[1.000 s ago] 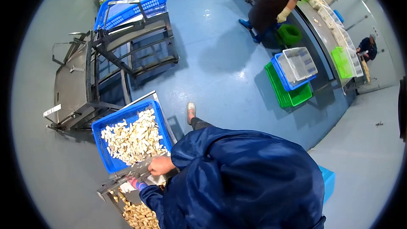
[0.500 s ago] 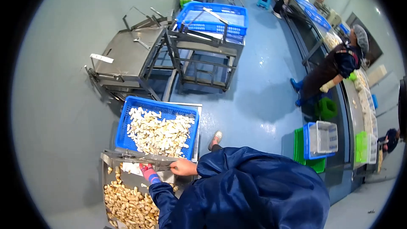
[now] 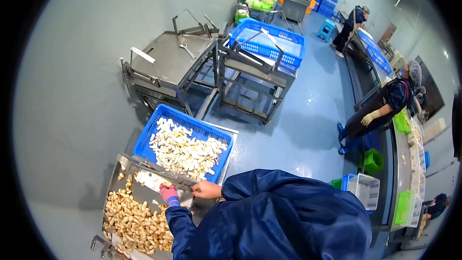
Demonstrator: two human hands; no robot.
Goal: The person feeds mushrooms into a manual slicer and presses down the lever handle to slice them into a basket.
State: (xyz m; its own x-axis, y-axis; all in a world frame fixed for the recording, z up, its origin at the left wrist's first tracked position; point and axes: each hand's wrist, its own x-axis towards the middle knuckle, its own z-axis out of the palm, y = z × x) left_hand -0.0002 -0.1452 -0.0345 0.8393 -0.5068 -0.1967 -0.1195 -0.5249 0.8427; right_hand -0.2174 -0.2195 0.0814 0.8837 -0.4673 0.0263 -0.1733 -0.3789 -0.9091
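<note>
My left hand (image 3: 169, 194), in a pink and purple glove, is closed on a small pale mushroom piece (image 3: 167, 184) over a white board (image 3: 149, 180) on the metal table. My right hand (image 3: 207, 189), bare, is wrapped round the end of a metal bar (image 3: 166, 171) that runs along the table's edge. Whole brownish mushrooms (image 3: 137, 221) lie heaped on the metal tray below my left hand. Beyond the bar, a blue basket (image 3: 144, 137) holds many pale sliced pieces (image 3: 185, 149).
Metal stands (image 3: 168, 65) are ahead, one bearing a wrench (image 3: 187, 51), another a blue basket (image 3: 269, 50). At the right, a person (image 3: 380, 106) in an apron stands by a long worktable (image 3: 402, 156). Crates (image 3: 364, 190) and a green stool (image 3: 371, 161) are nearby.
The view has swung up and left, bringing in more of the room. My left hand has shifted slightly along the board, while my right hand stays at the bar's end.
</note>
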